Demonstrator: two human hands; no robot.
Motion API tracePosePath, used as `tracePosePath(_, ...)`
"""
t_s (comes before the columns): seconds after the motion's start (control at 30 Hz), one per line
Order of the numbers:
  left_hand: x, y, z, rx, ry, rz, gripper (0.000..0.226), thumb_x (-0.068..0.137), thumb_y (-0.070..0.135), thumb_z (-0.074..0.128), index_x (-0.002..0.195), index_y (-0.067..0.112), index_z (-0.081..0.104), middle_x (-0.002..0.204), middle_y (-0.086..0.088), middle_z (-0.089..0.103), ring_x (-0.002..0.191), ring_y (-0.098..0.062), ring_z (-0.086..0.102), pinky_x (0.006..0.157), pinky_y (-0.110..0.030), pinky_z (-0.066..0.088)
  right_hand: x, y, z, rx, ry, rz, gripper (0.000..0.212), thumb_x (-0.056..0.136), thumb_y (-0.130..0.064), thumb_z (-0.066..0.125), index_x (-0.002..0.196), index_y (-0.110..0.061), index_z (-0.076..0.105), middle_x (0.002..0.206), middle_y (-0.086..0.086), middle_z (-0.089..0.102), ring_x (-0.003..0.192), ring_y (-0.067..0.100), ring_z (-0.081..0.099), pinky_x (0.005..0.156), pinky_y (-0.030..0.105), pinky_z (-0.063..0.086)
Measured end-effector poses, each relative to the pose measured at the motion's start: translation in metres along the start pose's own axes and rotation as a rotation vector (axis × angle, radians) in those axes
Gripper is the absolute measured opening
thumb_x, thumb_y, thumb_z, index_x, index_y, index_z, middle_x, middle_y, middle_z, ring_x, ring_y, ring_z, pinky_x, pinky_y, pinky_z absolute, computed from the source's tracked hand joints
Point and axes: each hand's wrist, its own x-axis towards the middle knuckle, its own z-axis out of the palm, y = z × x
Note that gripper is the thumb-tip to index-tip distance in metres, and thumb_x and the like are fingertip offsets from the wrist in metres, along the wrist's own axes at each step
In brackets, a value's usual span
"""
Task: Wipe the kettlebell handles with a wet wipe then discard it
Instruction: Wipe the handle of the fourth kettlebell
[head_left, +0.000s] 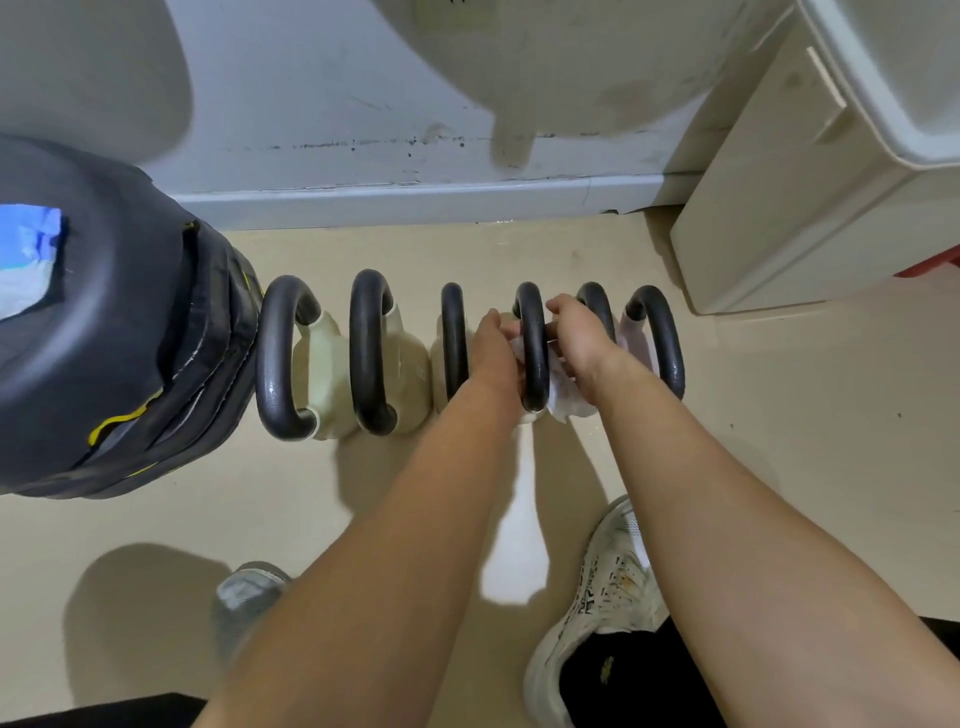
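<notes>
1. The beige floor (779, 415) carries everything here and meets a pale, scuffed wall (337, 104) with a grey skirting board along its foot.
2. A big black padded bag (114, 322) with yellow trim lies at the left, its edge close to the first kettlebell.
3. A cream cabinet (769, 218) stands at the right, against the wall.
4. Six kettlebells (322, 364) stand in a row on the floor in front of the wall, between bag and cabinet. Their black handles point up at the camera. The bodies are mostly cream, and the one at the right end looks pinkish.
5. Both bare forearms reach forward to the fourth handle (532, 374) from the left.
6. A white shoe (597, 597) is planted low at the right and a grey shoe (244, 597) low at the left.
7. The right grip (579, 338) is just right of that handle, fingers curled round the wet wipe (571, 402), which hangs crumpled below the palm.
8. The left grip (493, 340) is just left of the same handle, fingers curled on the wipe's other end.
9. The wipe passes around the fourth handle, touching it, with white showing on both sides.
</notes>
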Motion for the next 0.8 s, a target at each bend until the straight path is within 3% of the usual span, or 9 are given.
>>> tracePosePath(0.1,-0.005,-0.001,-0.001,-0.116,0.014,0.017,0.045,0.102,0.046,0.042,0.093,0.01,0.068,0.062,-0.009,0.069,0.067,-0.023,0.062,0.06,-0.028,0.044,0.003,0.001,0.0,0.032,0.077,-0.008,0.021,0.089,-0.039,0.056,0.09,-0.021,0.066,0.085,0.001,0.069,0.072,0.017,0.066,0.08,0.025,0.053)
tracePosePath(0.2,-0.01,-0.005,-0.006,-0.121,0.082,0.123,0.042,0.098,0.045,0.048,0.105,0.011,0.073,0.089,-0.009,0.071,0.081,-0.025,0.065,0.069,-0.028,0.048,0.016,0.004,-0.002,-0.345,0.171,-0.207,0.012,0.092,-0.024,0.046,0.093,-0.018,0.056,0.091,0.006,0.059,0.073,0.018,0.056,0.07,0.03,0.048)
tracePosePath(0.3,-0.014,-0.008,-0.011,-0.079,0.092,0.242,0.033,0.098,0.039,0.05,0.089,0.017,0.071,0.085,-0.002,0.066,0.083,-0.019,0.061,0.084,-0.03,0.049,0.006,0.006,-0.005,-0.583,0.17,-0.28,0.022,0.083,-0.017,0.051,0.103,-0.01,0.058,0.088,0.008,0.059,0.081,0.025,0.058,0.075,0.037,0.048)
tracePosePath(0.43,-0.02,-0.011,-0.017,-0.064,0.073,0.285,0.03,0.098,0.036,0.051,0.085,0.016,0.069,0.083,0.001,0.061,0.075,-0.013,0.056,0.073,-0.024,0.047,-0.004,0.01,-0.02,-0.711,0.191,-0.275,0.013,0.087,-0.011,0.057,0.09,-0.006,0.069,0.091,0.008,0.071,0.09,0.025,0.066,0.085,0.035,0.052)
tracePosePath(0.5,-0.027,-0.011,-0.018,-0.039,0.066,0.3,0.03,0.098,0.036,0.051,0.089,0.015,0.071,0.089,0.0,0.064,0.083,-0.015,0.059,0.077,-0.025,0.047,-0.008,0.009,-0.028,-0.69,0.23,-0.282,0.004,0.086,-0.012,0.064,0.085,-0.011,0.068,0.094,0.01,0.072,0.09,0.026,0.067,0.088,0.038,0.054)
tracePosePath(0.57,-0.033,-0.008,-0.014,0.027,0.055,0.324,0.035,0.096,0.04,0.05,0.097,0.013,0.073,0.098,-0.004,0.069,0.094,-0.02,0.063,0.088,-0.03,0.048,-0.011,0.007,-0.036,-0.591,0.216,-0.274,0.018,0.089,-0.007,0.064,0.075,-0.019,0.06,0.087,0.005,0.065,0.083,0.022,0.061,0.087,0.037,0.053)
tracePosePath(0.63,-0.037,0.0,-0.008,0.145,0.049,0.359,0.04,0.091,0.044,0.051,0.1,0.012,0.072,0.105,-0.007,0.069,0.099,-0.024,0.063,0.095,-0.037,0.045,-0.013,0.004,-0.044,-0.43,0.206,-0.265,0.015,0.09,-0.004,0.059,0.08,-0.015,0.061,0.086,0.004,0.063,0.084,0.022,0.062,0.089,0.034,0.052)
tracePosePath(0.73,-0.039,0.011,0.002,0.374,-0.009,0.475,0.035,0.082,0.045,0.05,0.089,0.014,0.063,0.09,-0.004,0.06,0.078,-0.019,0.054,0.079,-0.035,0.042,-0.018,0.003,-0.051,-0.136,0.144,-0.191,0.011,0.092,0.0,0.057,0.1,-0.006,0.063,0.099,0.005,0.066,0.086,0.02,0.062,0.092,0.03,0.054)
tracePosePath(0.8,-0.035,0.018,0.007,0.542,-0.049,0.543,0.037,0.086,0.047,0.045,0.088,0.015,0.063,0.087,-0.001,0.061,0.08,-0.02,0.054,0.08,-0.035,0.043,-0.019,0.002,-0.053,-0.089,0.134,-0.227,0.014,0.093,0.001,0.063,0.105,-0.004,0.066,0.09,0.005,0.065,0.074,0.016,0.061,0.074,0.025,0.056)
